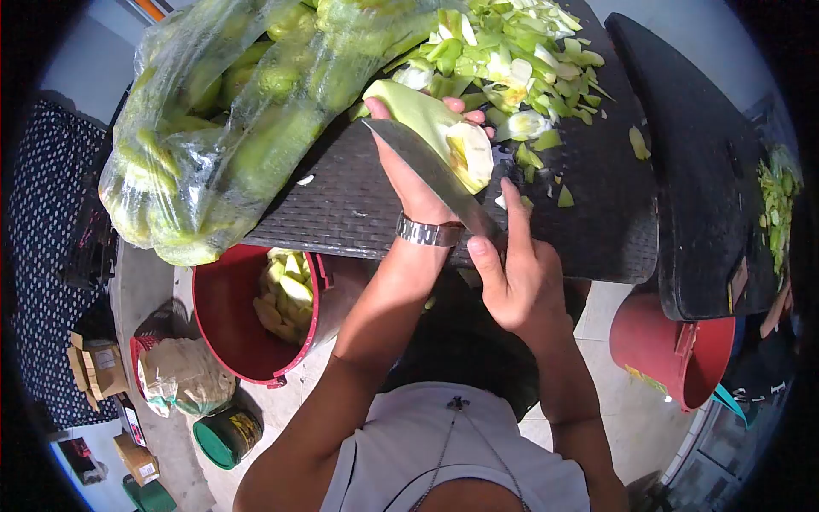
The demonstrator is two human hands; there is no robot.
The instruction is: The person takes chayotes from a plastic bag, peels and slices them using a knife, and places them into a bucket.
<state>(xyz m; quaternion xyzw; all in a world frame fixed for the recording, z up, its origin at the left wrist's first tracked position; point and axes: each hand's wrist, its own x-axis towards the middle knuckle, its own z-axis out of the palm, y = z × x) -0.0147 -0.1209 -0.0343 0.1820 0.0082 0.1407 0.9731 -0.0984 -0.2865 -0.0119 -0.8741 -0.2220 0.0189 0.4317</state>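
Note:
My left hand, with a metal watch on its wrist, is wrapped around a large pale green peeled fruit that has a whitish cut end. In my right hand is a wide-bladed knife, gripped with the index finger stretched out along it. The blade lies across the near side of the fruit, over my left palm; its handle is mostly hidden in the hand. Beyond the fruit, a heap of green and white peelings covers part of the dark woven tabletop.
A clear plastic bag of green fruit fills the table's left side. Below it stands a red bucket with pale cut pieces inside. Another dark table is at the right, above a second red bucket. A sack stands lower left.

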